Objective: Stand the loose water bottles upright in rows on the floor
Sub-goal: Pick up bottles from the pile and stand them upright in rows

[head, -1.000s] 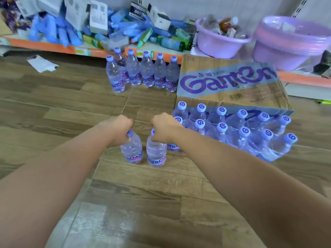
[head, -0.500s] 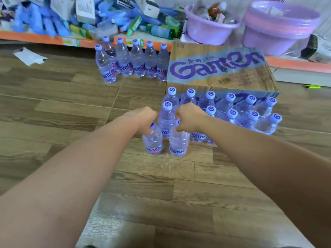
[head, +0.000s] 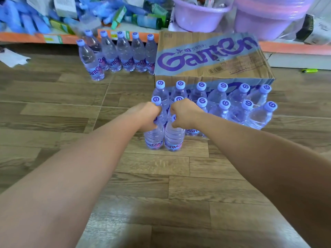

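Water bottles, one in each grip, are nearest me: both stand upright on the wooden floor, side by side and touching. My left grip is curled round the neck of the left bottle, and my right grip is curled round the neck of the right bottle. Both caps are mostly hidden under my fingers. Just behind the pair is the block of upright bottles, two rows running off to the right with their pale purple caps up, so my pair sits at the block's near left corner. Behind the block a cardboard box with large purple lettering lies flat on the floor. Left of the box, along the far edge of the floor under the shelf, a back row of bottles stands upright, with one more bottle set just in front of its left end. A sheet of paper lies at the far left, and a small green object at the far right. On the shelf are blue packets and two lilac basins.
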### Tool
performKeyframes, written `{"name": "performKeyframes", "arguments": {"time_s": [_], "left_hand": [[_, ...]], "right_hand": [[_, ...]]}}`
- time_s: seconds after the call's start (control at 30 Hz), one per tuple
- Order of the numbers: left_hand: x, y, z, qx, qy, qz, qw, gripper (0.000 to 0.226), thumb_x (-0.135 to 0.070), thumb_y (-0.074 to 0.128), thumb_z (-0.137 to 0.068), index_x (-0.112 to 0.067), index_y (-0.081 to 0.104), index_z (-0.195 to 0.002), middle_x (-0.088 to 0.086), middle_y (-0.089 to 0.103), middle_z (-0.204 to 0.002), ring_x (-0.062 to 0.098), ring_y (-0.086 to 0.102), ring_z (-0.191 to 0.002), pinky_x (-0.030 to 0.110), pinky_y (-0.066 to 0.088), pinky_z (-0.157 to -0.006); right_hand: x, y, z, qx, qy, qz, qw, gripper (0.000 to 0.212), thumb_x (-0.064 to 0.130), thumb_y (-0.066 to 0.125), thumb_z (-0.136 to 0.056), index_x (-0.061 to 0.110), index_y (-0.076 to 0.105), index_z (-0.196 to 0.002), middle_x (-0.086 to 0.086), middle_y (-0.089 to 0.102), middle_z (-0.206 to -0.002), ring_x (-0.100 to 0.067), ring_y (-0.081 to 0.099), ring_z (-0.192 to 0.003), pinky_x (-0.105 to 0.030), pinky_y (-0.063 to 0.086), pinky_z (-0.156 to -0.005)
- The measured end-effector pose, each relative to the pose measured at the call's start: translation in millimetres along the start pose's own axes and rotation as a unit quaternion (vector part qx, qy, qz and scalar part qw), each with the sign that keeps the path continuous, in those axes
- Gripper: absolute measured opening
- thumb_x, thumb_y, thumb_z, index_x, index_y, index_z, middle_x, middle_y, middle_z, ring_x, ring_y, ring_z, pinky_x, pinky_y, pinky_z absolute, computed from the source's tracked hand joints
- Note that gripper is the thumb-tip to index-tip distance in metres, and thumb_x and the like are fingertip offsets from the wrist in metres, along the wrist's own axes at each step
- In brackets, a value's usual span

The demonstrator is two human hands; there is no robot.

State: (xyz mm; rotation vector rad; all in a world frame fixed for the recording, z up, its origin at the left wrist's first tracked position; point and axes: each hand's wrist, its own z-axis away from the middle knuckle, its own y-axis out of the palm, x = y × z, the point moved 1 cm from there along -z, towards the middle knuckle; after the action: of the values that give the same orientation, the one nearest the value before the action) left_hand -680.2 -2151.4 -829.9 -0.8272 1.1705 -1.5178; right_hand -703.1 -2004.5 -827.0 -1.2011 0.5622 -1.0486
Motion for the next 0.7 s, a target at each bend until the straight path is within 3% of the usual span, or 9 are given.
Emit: {"name": "performKeyframes", "arguments": {"time_s": [0.1,0.17,0.23,0.5,0.6,0.7], "left_hand": [[5,3,1,-0.006,-0.003,0.012,1.000,0.023,-0.022,0.059,-0.080,-0.007,0.054,-0.098,0.012,0.058,-0.107,0.034,0.058,-0.096,0.036,0.047,-0.075],[6,6,2,-0.008,-0.002,0.029,1.000,0.026,-0.021,0.059,-0.081,-0.006,0.053,-0.101,0.012,0.056,-0.109,0.034,0.057,-0.099,0.037,0.048,-0.078],[6,9,3,-0.013,0.002,0.047,0.999,0.026,-0.021,0.059,-0.080,-0.007,0.052,-0.100,0.011,0.055,-0.109,0.034,0.057,-0.099,0.038,0.049,-0.079],[9,7,3,0.004,-0.001,0.064,0.998,0.039,-0.026,0.065,-0.081,-0.010,0.049,-0.113,0.010,0.051,-0.118,0.030,0.055,-0.105,0.035,0.045,-0.084],[10,5,0,0.035,-0.013,0.076,0.996,0.050,-0.030,0.069,-0.079,-0.011,0.048,-0.120,0.009,0.054,-0.121,0.029,0.054,-0.109,0.034,0.045,-0.085],[16,-5,-1,0.077,-0.044,0.113,0.990,0.068,-0.034,0.073,-0.076,-0.014,0.044,-0.134,0.006,0.057,-0.125,0.027,0.055,-0.115,0.032,0.045,-0.094]], "right_hand": [[1,-1,1,-0.006,0.000,-0.005,1.000,0.012,0.016,0.062,-0.078,0.008,0.053,-0.076,-0.006,0.045,-0.074,-0.028,0.048,-0.077,-0.025,0.028,-0.045],[1,-3,3,-0.008,0.009,-0.015,1.000,0.022,0.015,0.062,-0.078,0.005,0.060,-0.097,-0.008,0.050,-0.085,-0.028,0.051,-0.081,-0.027,0.036,-0.054],[3,-3,5,-0.009,0.015,-0.015,1.000,0.028,0.015,0.063,-0.079,0.006,0.059,-0.105,-0.010,0.053,-0.090,-0.029,0.055,-0.086,-0.029,0.039,-0.062],[4,-2,8,0.003,0.015,0.011,1.000,0.033,0.020,0.059,-0.082,0.011,0.053,-0.114,-0.006,0.054,-0.097,-0.030,0.057,-0.094,-0.031,0.040,-0.064],[4,-6,7,0.000,-0.019,0.076,0.997,0.038,0.036,0.056,-0.084,0.017,0.053,-0.117,-0.003,0.059,-0.107,-0.028,0.059,-0.097,-0.031,0.038,-0.064],[2,-15,2,-0.047,-0.055,0.081,0.994,0.043,0.054,0.046,-0.088,0.018,0.057,-0.109,0.001,0.057,-0.100,-0.024,0.057,-0.090,-0.032,0.035,-0.064]]}}
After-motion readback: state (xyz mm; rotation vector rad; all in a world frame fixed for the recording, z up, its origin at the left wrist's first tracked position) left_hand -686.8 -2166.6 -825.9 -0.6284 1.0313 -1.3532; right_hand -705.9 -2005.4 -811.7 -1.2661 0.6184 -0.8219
